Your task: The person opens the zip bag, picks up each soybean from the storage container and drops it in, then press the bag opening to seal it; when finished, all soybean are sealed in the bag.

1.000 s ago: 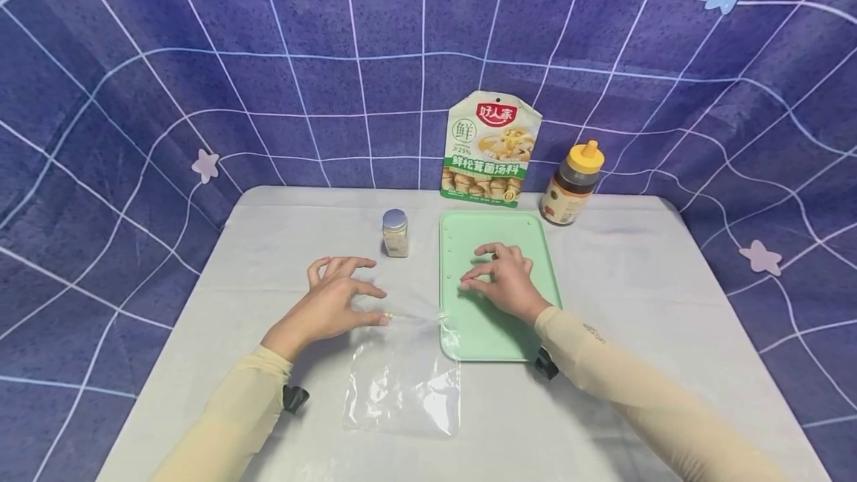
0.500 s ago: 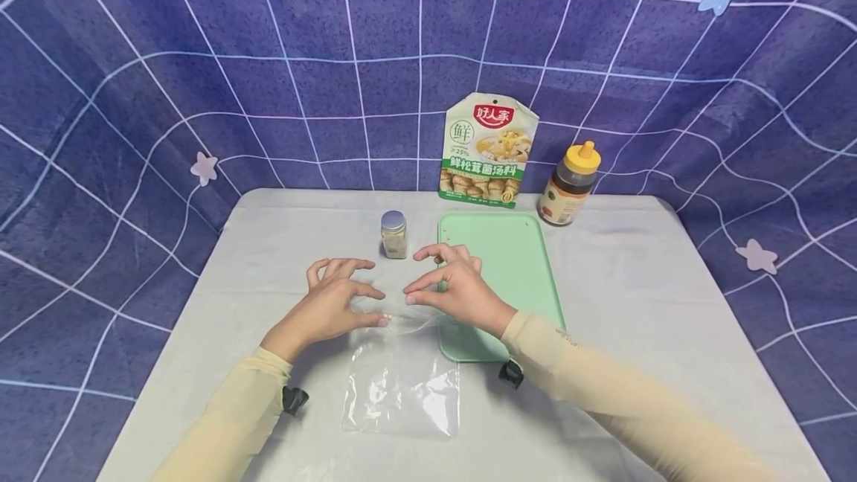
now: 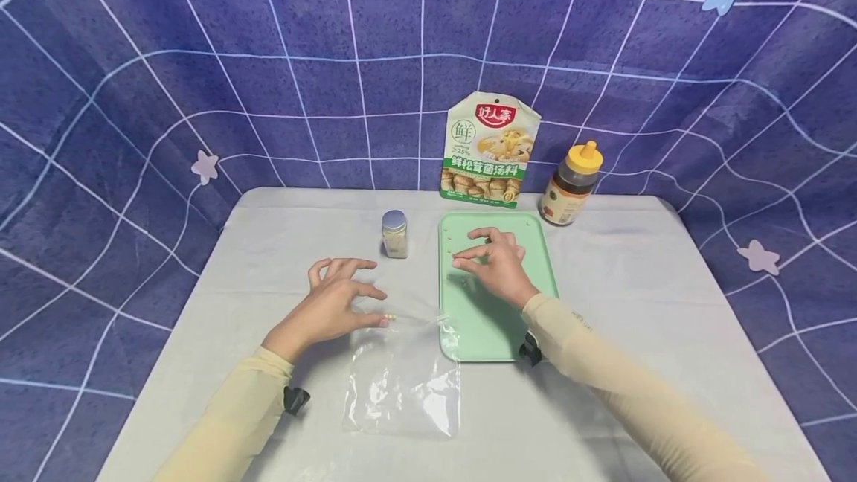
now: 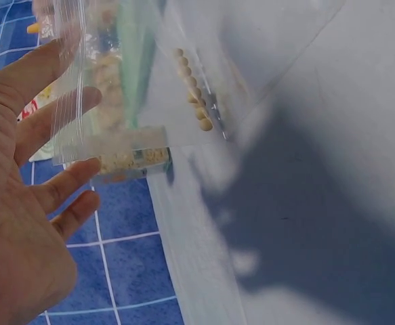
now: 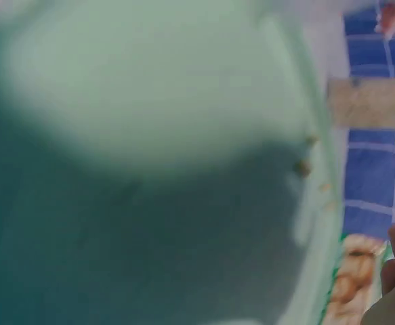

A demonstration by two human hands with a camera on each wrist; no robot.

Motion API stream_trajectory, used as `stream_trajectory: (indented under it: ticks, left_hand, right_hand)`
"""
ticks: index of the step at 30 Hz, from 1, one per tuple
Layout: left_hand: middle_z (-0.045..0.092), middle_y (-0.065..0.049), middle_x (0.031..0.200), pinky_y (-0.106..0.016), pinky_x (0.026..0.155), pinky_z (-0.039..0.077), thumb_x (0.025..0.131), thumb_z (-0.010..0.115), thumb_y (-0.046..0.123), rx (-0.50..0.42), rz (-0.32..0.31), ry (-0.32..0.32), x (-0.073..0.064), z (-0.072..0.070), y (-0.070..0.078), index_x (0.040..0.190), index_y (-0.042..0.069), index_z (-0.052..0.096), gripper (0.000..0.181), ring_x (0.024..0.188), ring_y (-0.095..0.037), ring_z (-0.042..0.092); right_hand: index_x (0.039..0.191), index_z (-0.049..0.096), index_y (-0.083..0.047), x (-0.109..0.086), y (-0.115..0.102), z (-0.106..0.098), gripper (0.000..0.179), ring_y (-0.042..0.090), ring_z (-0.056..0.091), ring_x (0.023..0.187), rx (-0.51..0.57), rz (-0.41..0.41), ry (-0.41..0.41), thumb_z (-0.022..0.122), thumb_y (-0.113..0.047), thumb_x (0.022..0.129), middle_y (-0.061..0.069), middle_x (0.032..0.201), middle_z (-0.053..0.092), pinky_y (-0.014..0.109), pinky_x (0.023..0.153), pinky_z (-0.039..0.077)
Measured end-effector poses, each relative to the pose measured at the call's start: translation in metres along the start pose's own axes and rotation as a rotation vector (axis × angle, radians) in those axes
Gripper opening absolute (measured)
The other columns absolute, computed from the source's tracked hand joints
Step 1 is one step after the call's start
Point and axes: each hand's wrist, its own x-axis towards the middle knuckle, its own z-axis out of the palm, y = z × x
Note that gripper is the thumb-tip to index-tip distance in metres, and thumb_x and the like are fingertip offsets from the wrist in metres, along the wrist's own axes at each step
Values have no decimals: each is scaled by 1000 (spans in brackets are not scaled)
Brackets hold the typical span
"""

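Note:
My left hand (image 3: 331, 303) spreads its fingers and thumb at the mouth of a clear zip bag (image 3: 402, 393), which lies on the table. In the left wrist view its fingers (image 4: 31, 135) stand apart along the zip strip. A short row of round yellow beans (image 4: 193, 88) shows through the plastic, close to the thumb in the head view. Over the green tray (image 3: 478, 333) hovers my right hand (image 3: 501, 270), thumb and forefinger extended with a small gap and nothing visible between them. Several small beans (image 5: 303, 168) lie along the tray's edge.
A small jar with a grey-blue lid (image 3: 395, 235) stands left of the tray. Behind the tray a soup seasoning packet (image 3: 492, 151) leans on the blue grid-pattern cloth (image 3: 301, 132). A yellow-capped sauce bottle (image 3: 570, 184) stands at the tray's far right corner.
My right hand went from the tray to above the bag's mouth, then came back over the tray with its thumb and forefinger parted. The left hand stayed at the bag.

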Motion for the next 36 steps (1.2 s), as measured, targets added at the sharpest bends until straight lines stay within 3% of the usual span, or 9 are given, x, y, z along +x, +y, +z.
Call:
stream_trajectory:
  ticks: [10, 22, 30, 36]
  left_hand:
    - [49, -9, 146, -63, 106, 4, 78, 85, 51, -1, -3, 1, 0, -2, -1, 106, 23, 81, 40, 133, -32, 36]
    - [50, -10, 146, -62, 106, 5, 77, 84, 54, 8, 3, 12, -2, -2, 0, 105, 26, 81, 39, 133, -32, 36]
    - [50, -10, 146, -62, 106, 5, 77, 85, 53, 10, -4, 10, -3, -1, 0, 105, 27, 81, 38, 133, -32, 36]
    - [50, -9, 146, -62, 106, 5, 76, 86, 51, 5, 8, 9, -3, -1, 1, 105, 27, 81, 38, 133, -32, 36]
  right_hand:
    - [89, 84, -28, -3, 26, 5, 9, 36, 38, 119, -154, 36, -102, 83, -36, 85, 8, 132, 59, 58, 90, 19]
    - [86, 82, -29, -5, 18, 7, 8, 35, 40, 117, -243, 49, -174, 82, -37, 86, 7, 133, 58, 55, 87, 21]
    - [85, 82, -28, -5, 7, 10, 7, 34, 40, 115, -282, 7, -201, 83, -35, 86, 7, 133, 57, 54, 85, 22]
    - [88, 81, -29, -9, 11, 9, 9, 34, 40, 115, -297, 42, -191, 85, -35, 84, 7, 132, 57, 54, 85, 23]
